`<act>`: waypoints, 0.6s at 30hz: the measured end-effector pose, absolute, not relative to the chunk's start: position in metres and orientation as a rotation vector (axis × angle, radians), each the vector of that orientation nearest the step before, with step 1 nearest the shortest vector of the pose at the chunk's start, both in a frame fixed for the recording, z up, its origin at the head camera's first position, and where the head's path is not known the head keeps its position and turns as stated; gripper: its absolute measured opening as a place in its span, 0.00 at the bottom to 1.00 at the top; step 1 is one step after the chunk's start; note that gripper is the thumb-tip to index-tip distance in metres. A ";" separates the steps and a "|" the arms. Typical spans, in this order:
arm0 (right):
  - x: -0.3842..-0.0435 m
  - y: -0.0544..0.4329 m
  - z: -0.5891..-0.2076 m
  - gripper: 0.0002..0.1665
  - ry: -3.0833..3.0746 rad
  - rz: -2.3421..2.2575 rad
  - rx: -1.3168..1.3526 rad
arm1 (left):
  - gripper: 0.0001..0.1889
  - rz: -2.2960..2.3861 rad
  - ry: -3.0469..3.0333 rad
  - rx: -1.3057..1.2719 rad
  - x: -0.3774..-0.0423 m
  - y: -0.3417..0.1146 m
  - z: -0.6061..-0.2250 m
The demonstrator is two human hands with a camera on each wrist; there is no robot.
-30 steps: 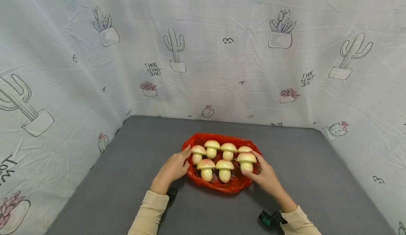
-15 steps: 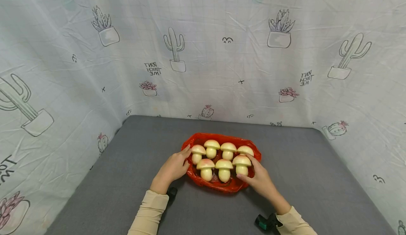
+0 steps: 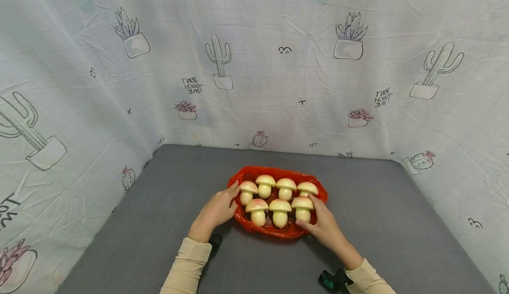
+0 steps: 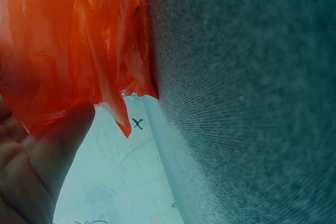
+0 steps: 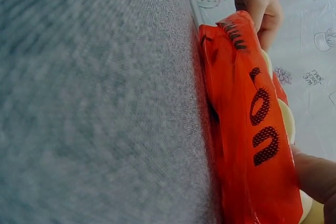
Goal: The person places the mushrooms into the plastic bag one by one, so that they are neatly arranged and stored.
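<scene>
A red plastic bag [image 3: 274, 236], spread open with its rim folded down, holds several pale yellow mushrooms with pink-tinged caps. My right hand [image 3: 324, 225] holds the front-right mushroom [image 3: 302, 203] between thumb and fingers, inside the bag's right end. In the right wrist view its thumb [image 5: 315, 174] lies at the bag's printed side [image 5: 257, 124]. At the left end, my left hand [image 3: 218, 208] grips the bag's rim beside the leftmost mushroom [image 3: 248, 188]. The left wrist view shows its thumb [image 4: 68, 137] against the red plastic [image 4: 58, 51].
The bag lies on a grey cloth-covered table [image 3: 191, 170]. Behind and beside the table hangs a pale curtain [image 3: 254, 69] printed with cacti. A black wrist device [image 3: 334, 280] hangs under the right wrist, near the table.
My right hand has moved left and slightly down with its mushroom, into the front row beside the middle one. The left hand has stayed in place at the rim.
</scene>
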State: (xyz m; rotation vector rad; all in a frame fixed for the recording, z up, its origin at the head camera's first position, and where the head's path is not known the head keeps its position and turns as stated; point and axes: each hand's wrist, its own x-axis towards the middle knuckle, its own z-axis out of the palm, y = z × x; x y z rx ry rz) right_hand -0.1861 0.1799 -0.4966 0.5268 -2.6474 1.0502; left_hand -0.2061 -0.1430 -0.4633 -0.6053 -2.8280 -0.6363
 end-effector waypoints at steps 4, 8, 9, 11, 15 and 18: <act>-0.185 0.179 -0.496 0.53 -2.679 1.036 0.523 | 0.27 -0.640 -2.826 -0.613 -0.206 -0.143 -0.463; -0.185 0.179 -0.496 0.55 -2.690 1.036 0.527 | 0.27 -0.644 -2.822 -0.618 -0.206 -0.143 -0.462; -0.185 0.179 -0.496 0.55 -2.688 1.036 0.531 | 0.27 -0.643 -2.825 -0.618 -0.206 -0.143 -0.462; -0.185 0.180 -0.496 0.55 -2.681 1.044 0.535 | 0.27 -0.642 -2.825 -0.615 -0.206 -0.143 -0.462; -0.185 0.183 -0.495 0.54 -2.661 1.055 0.541 | 0.27 -0.636 -2.826 -0.614 -0.206 -0.143 -0.462; -0.185 0.186 -0.494 0.51 -2.629 1.061 0.544 | 0.27 -0.635 -2.830 -0.615 -0.206 -0.143 -0.462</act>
